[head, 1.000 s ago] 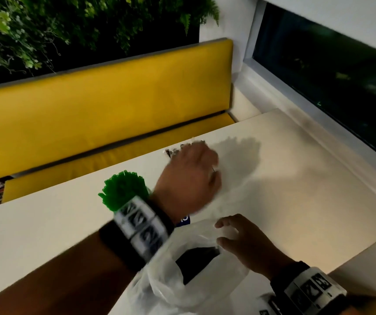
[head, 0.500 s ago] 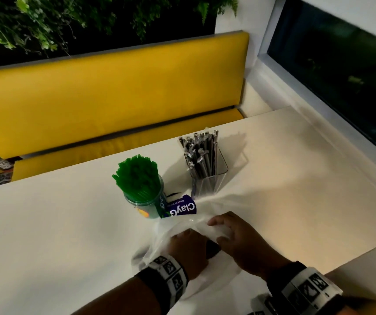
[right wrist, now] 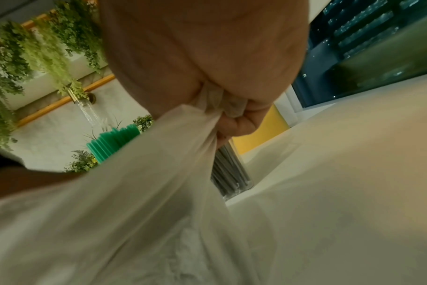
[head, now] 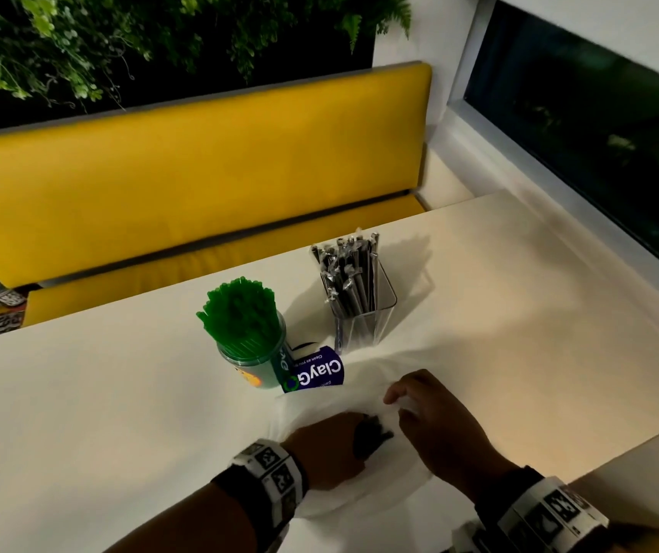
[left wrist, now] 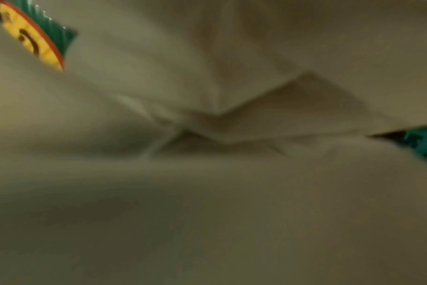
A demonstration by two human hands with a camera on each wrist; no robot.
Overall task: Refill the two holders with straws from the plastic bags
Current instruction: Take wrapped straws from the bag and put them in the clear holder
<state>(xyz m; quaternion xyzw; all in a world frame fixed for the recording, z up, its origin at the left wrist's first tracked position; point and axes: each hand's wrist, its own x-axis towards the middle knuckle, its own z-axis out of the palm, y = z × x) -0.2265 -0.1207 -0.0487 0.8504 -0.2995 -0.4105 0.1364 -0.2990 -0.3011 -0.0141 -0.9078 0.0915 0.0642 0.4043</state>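
Observation:
A round cup holder (head: pixel 258 371) packed with green straws (head: pixel 240 313) stands mid-table. Right of it a clear square holder (head: pixel 379 313) carries dark wrapped straws (head: pixel 349 273). A white plastic bag (head: pixel 331 397) lies in front of both. My left hand (head: pixel 343 441) is inside the bag's mouth, curled round a bunch of dark straws (head: pixel 373 433). My right hand (head: pixel 399 405) pinches the bag's rim; the right wrist view shows the plastic bag (right wrist: pixel 159 173) bunched in the fingers (right wrist: pixel 237 125). In the left wrist view only the blurred bag (left wrist: pixel 207 173) and the cup holder's label (left wrist: pixel 32 40) show.
A blue ClayGo sign (head: pixel 315 373) stands between the cup holder and the bag. The white table (head: pixel 80 413) runs to a window ledge (head: pixel 599 249) on the right. A yellow bench (head: pixel 200 173) lies beyond the far edge.
My left hand came back from above the clear holder, went into the bag and now holds dark straws there. The right hand has kept its pinch on the bag's rim.

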